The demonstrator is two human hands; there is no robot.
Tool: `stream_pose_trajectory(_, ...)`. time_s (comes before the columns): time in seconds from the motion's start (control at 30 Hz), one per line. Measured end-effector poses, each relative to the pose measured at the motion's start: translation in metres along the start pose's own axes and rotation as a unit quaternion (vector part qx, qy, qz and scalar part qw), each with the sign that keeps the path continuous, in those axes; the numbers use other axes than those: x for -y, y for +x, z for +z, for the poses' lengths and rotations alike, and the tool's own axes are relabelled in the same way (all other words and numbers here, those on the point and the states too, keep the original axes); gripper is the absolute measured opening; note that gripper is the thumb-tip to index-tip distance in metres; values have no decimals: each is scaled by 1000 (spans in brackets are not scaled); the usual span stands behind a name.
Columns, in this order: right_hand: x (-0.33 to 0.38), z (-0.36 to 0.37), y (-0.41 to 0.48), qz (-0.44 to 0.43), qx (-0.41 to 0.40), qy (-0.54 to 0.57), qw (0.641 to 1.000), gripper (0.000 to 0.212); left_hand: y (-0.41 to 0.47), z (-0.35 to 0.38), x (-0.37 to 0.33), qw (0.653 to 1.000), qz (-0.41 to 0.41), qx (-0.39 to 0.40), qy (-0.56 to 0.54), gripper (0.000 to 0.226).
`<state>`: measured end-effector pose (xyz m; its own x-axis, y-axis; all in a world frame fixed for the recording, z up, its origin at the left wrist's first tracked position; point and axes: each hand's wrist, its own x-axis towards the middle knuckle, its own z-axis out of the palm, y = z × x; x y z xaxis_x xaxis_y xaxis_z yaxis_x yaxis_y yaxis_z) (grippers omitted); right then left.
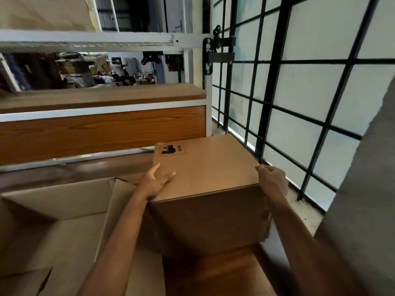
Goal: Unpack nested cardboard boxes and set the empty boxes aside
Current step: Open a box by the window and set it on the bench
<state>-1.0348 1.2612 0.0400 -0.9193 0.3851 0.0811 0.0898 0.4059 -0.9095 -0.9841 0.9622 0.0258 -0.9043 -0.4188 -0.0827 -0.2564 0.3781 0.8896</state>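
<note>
Cardboard boxes, two in view. Large outer box (64, 216) sat low at left, flaps open, inside apparently empty as far as visible. Closed smaller box (205, 184) was held clear of it to the right, near the barred window (299, 99). Left hand (157, 182) lay flat, fingers spread, on the top near the left edge; right hand (273, 180) curled over the top right edge. Grip on opposite sides probably to steady a bulky load. Wooden shelf unit (102, 129) stood close behind; grey wall (363, 199) crowded the right, leaving little room. Printed label (172, 149) at top far corner.
</note>
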Motion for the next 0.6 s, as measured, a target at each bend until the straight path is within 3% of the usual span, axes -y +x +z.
stream_pose_trajectory(0.27,56,-42,-69,-168,3,-74,983,33,-56,-24,29,990,-13,10,-139,68)
stream_pose_trajectory(0.43,101,-42,-124,-270,0,-113,956,46,-88,-19,72,988,-8,18,-151,53)
stream_pose_trajectory(0.5,111,-36,-147,-321,5,-155,934,44,-81,-9,115,991,-11,5,-134,58)
stream_pose_trajectory(0.6,106,-24,-167,-381,7,-197,903,43,-114,-1,109,996,-13,-24,-89,48)
